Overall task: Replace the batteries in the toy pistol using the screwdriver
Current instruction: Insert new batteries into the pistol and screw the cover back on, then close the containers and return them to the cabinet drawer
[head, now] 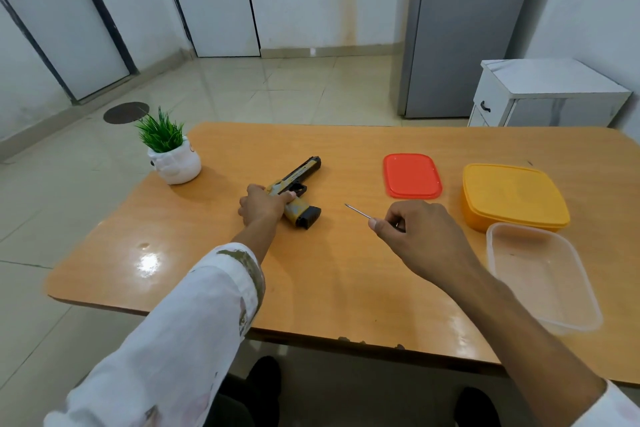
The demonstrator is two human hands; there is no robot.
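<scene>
A person stands at an orange wooden table (329, 281) with both arms stretched out over it. The toy pistol (300, 180), tan and black, lies on its side near the middle of the table, its barrel pointing away and to the right and its grip with a black base turned toward the near side. The left hand (264, 203) holds the pistol at its rear end, with the fingers curled over the top where the slide meets the grip; a white patterned sleeve (194, 315) covers that forearm.

The right hand (424, 236) is well apart from the left, to the right of the pistol. Its fingers are curled and pinch the screwdriver (358, 211). Only the thin metal shaft shows, sticking out past the thumb and pointing up and left toward the pistol's grip; the tip is near the pistol but not touching it. The handle is hidden inside the hand.

Beyond the right hand a red lid (412, 176) lies flat on the table. Just to its right sits a yellow container (512, 196) with its lid on, and a clear plastic container (543, 274) stands open just in front of that one. A small potted plant (171, 152) in a white pot stands at the far left corner of the table.
</scene>
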